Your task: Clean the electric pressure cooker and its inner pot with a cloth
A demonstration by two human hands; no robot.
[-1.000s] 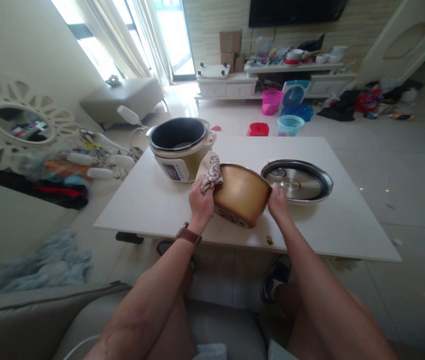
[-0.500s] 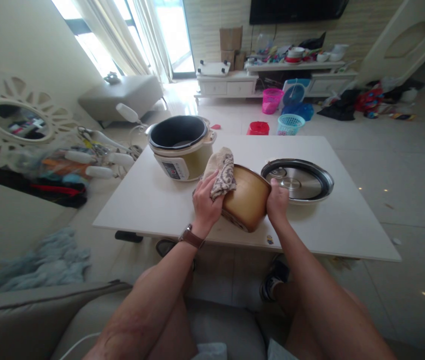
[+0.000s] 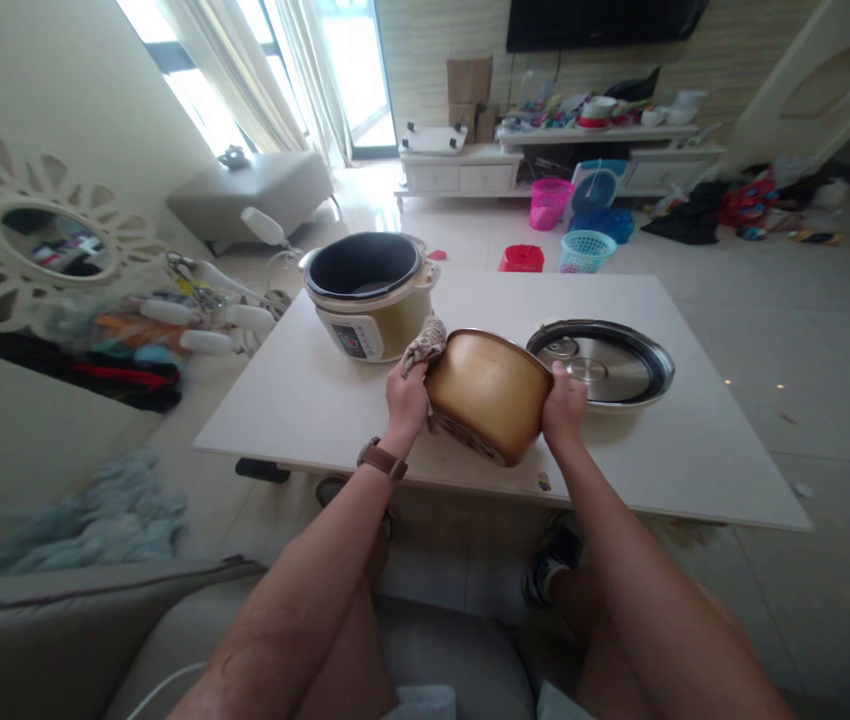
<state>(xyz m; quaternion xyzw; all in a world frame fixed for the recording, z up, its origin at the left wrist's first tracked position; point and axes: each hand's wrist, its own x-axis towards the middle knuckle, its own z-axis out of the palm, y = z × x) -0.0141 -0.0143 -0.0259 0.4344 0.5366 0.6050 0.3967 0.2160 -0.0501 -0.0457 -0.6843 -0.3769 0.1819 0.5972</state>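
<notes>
A gold-coloured inner pot (image 3: 489,392) lies tilted on its side near the front edge of the white table (image 3: 695,460), its bottom facing me. My left hand (image 3: 406,400) is closed on a patterned cloth (image 3: 426,345) pressed against the pot's left side. On the pot's right side, my right hand (image 3: 564,408) grips the rim. Behind my left hand stands the cooker body (image 3: 369,295), open, with a dark inside.
A round metal lid (image 3: 601,360) lies flat on the table right of the pot. Baskets (image 3: 581,250) and clutter sit on the floor beyond the table, and a TV cabinet (image 3: 462,172) stands at the back. My knees and a sofa edge fill the foreground.
My left hand with the cloth slid up over the pot's top side, then came back down to its left side. The pot turned slightly; my right hand kept its hold.
</notes>
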